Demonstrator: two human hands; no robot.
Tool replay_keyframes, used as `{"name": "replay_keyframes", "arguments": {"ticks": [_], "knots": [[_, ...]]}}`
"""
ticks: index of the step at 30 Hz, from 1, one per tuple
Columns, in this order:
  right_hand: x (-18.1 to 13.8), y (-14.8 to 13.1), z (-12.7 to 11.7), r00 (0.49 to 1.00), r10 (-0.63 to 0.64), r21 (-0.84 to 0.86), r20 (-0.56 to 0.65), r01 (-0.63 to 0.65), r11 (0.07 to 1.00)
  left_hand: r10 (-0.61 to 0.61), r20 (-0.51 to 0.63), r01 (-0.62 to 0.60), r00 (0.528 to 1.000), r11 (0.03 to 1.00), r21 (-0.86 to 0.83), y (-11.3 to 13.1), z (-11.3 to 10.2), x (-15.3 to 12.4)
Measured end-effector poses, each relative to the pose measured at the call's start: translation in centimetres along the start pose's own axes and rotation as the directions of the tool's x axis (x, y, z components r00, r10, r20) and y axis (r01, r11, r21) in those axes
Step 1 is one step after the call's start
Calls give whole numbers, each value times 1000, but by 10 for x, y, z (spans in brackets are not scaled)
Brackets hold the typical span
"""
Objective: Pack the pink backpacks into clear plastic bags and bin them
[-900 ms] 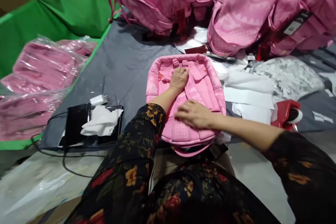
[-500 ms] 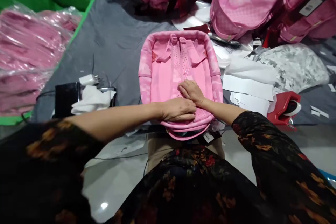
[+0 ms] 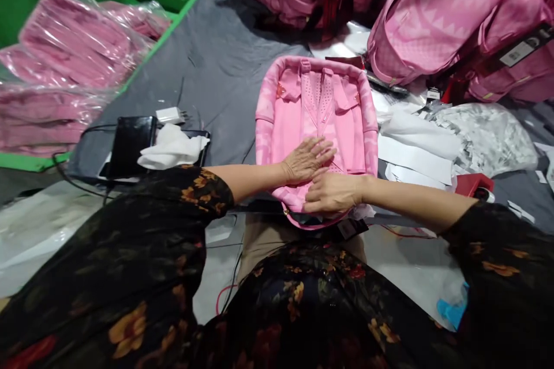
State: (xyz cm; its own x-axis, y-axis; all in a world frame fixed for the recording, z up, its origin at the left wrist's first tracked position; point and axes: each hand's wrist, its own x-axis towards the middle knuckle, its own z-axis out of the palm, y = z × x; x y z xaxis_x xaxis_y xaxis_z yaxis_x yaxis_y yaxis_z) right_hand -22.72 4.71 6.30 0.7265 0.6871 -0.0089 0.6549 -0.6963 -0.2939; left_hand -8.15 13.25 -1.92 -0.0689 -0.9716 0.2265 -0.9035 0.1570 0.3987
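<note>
where grey cloth (image 3: pixel 216 69) covers the table | both hands flat, gripping nothing, on pink backpack (image 3: pixel 298 109)

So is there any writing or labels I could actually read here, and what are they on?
None can be read.
Hang tag on the pink backpacks at the back: print too small and blurred.
Dark tag below the pink backpack under the left hand and right hand: white label unreadable.
White paper sheets: no print visible.
</note>
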Motion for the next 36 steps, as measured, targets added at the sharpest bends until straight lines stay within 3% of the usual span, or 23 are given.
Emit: {"name": "replay_keyframes", "arguments": {"ticks": [2,8,12,17,20,22,24,25,28,29,30,32,34,36], "knots": [[1,-3,10,997,-28,13,71,28,1000,-41,-33,42,999,998,35,-3,-1,0],[7,41,58,999,32,-14,-5,-32,999,-172,-64,174,983,985,23,-19,9,4],[12,61,65,987,153,-103,-43,-157,982,-257,-110,257,960,966,-12,-26,7,13],[16,22,63,980,189,-205,-58,-197,959,-362,-61,366,930,925,100,6,-1,-3],[10,-6,66,973,148,-247,-179,-190,950,-338,16,329,941,923,198,33,3,-38],[0,-7,60,951,124,-273,-282,-203,940,-304,53,283,951,928,243,47,8,-62],[-10,9,44,879,242,-269,-411,-370,889,-280,63,254,958,930,267,56,9,-77],[-15,22,34,801,361,-229,-478,-510,829,-272,63,246,960,930,273,59,6,-79],[-27,61,18,464,718,-25,-518,-848,530,-262,73,233,962,931,281,56,-14,-64],[-29,71,19,383,795,14,-471,-898,441,-262,72,231,962,930,284,51,-23,-52],[-30,79,22,337,844,25,-417,-924,381,-257,56,231,965,929,290,45,-31,-37],[-33,88,31,325,884,6,-337,-938,347,-229,-27,226,973,926,302,28,-41,-4],[-38,95,34,378,876,4,-299,-918,397,-197,-106,221,975,927,304,9,-39,26],[-50,107,23,405,873,88,-271,-893,441,-210,-105,232,972,930,286,-8,-27,48]]}}
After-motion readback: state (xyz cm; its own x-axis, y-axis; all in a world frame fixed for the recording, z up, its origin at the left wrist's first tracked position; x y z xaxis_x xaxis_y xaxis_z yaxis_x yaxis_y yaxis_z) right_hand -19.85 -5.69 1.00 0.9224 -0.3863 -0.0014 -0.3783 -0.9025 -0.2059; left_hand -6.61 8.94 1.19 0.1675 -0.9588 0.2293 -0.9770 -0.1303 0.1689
